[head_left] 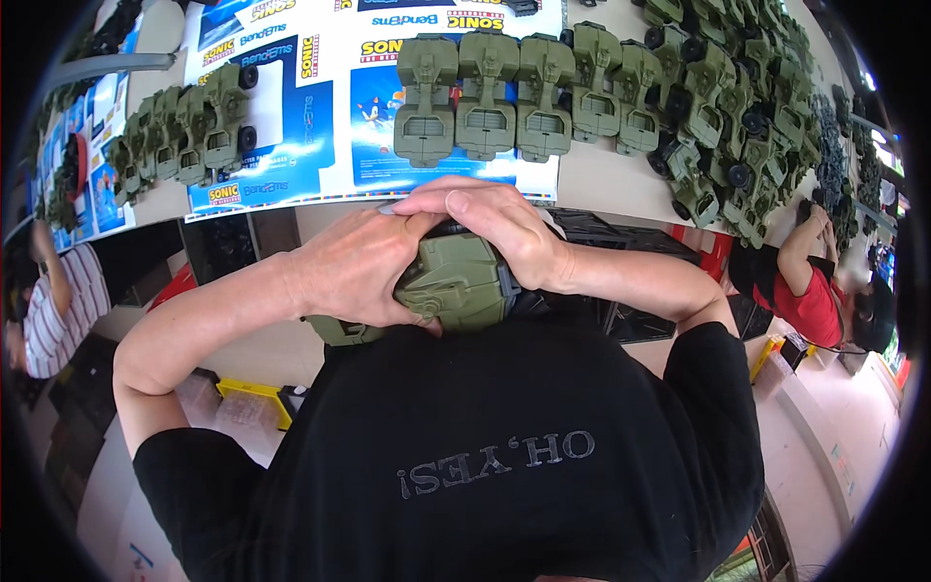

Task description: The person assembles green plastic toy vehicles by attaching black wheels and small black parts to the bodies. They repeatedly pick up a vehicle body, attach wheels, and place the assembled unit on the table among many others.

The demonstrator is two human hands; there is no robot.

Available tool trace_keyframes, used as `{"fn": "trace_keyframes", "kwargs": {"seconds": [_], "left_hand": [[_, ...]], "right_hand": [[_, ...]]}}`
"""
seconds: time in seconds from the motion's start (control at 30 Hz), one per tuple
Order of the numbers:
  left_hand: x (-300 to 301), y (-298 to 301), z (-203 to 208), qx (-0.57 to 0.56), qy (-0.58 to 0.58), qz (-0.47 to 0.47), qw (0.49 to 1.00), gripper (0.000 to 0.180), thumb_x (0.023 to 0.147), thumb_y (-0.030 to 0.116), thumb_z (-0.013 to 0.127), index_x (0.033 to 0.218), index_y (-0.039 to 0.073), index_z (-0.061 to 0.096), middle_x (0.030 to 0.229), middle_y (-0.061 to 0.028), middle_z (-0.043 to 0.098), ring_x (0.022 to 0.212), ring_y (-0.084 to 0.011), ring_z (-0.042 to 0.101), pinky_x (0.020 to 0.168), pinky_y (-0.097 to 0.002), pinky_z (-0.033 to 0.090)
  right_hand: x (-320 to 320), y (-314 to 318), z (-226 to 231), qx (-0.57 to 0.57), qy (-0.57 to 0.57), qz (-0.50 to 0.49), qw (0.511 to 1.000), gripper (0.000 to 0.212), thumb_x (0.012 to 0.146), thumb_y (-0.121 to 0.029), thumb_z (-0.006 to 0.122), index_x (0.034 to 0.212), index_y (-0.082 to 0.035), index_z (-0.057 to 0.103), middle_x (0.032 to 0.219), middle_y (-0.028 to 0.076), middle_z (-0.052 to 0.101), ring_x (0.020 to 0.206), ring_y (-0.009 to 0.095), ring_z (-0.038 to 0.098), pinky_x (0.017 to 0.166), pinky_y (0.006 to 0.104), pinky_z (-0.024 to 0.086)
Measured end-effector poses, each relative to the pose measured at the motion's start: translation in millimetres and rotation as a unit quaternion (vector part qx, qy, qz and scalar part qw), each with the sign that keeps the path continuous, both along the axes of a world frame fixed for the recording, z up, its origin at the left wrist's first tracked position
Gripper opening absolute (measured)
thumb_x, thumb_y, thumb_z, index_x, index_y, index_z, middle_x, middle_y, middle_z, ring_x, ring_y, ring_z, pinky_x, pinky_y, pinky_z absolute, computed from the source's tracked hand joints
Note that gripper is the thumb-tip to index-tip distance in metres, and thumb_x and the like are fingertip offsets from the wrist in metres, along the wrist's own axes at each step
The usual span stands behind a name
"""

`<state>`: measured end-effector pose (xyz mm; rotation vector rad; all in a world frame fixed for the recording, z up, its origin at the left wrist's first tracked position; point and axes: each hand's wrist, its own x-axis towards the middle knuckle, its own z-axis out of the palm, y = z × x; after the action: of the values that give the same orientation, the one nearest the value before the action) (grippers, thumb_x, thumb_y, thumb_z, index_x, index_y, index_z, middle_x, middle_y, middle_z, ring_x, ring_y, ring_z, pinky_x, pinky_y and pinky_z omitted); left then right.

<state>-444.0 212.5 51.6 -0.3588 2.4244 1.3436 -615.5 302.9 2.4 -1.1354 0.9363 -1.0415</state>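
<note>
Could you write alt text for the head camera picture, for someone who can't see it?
Seen from above, a person in a black shirt presses both hands, left hand and right hand, around an olive-green toy vehicle body held close to the chest. Ahead, a table carries rows of matching green toy vehicles on blue and white printed sheets. Other people work at either side.

A pale worktop is running across the top, carrying blue printed sheets and rows of green toy cars. Beneath it, black crates and a yellow bin are sitting on a light floor. Two seated people, one in stripes and one in red, are working at either side in bright, even light.
</note>
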Motion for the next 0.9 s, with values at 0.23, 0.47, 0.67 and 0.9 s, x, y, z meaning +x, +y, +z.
{"fn": "trace_keyframes", "kwargs": {"seconds": [0.23, 0.47, 0.67, 0.9], "left_hand": [[-11, -10, -12, 0.037, 0.02, 0.035, 0.998, 0.089, 0.059, 0.04, 0.084, 0.122, -0.007, 0.04, 0.102, -0.0223, 0.061, 0.1, -0.0374, 0.059, 0.088, -0.0404, 0.046], [-35, -47, -17, 0.313, -0.128, 0.161, 0.927, 0.089, 0.067, 0.053, 0.077, 0.126, -0.004, 0.044, 0.114, -0.0161, 0.059, 0.107, -0.0239, 0.056, 0.093, -0.0332, 0.043], [-26, -51, -25, 0.376, -0.089, 0.231, 0.893, 0.095, 0.069, 0.056, 0.075, 0.133, -0.004, 0.038, 0.124, -0.0172, 0.052, 0.116, -0.025, 0.05, 0.099, -0.0337, 0.039], [-17, -52, -45, 0.505, -0.022, 0.281, 0.816, 0.09, 0.072, 0.048, 0.075, 0.135, -0.001, 0.035, 0.122, -0.0154, 0.053, 0.109, -0.0252, 0.053, 0.09, -0.0366, 0.046]], "right_hand": [[-17, -12, -10, 0.194, -0.081, 0.041, 0.977, 0.063, 0.098, -0.049, 0.027, 0.115, 0.003, 0.058, 0.118, 0.013, 0.058, 0.111, 0.021, 0.052, 0.1, 0.0355, 0.037], [-53, -44, -16, 0.303, -0.214, -0.091, 0.924, 0.063, 0.096, -0.055, 0.031, 0.121, -0.002, 0.055, 0.122, 0.011, 0.056, 0.117, 0.021, 0.047, 0.098, 0.036, 0.041], [-72, -32, 2, 0.169, -0.094, -0.162, 0.968, 0.06, 0.093, -0.052, 0.045, 0.13, -0.005, 0.046, 0.124, 0.012, 0.054, 0.118, 0.019, 0.045, 0.098, 0.0334, 0.031], [-40, -14, 34, -0.073, 0.334, -0.16, 0.926, 0.102, 0.057, -0.031, 0.087, 0.139, -0.005, 0.032, 0.13, 0.017, 0.045, 0.121, 0.031, 0.044, 0.101, 0.039, 0.035]]}}
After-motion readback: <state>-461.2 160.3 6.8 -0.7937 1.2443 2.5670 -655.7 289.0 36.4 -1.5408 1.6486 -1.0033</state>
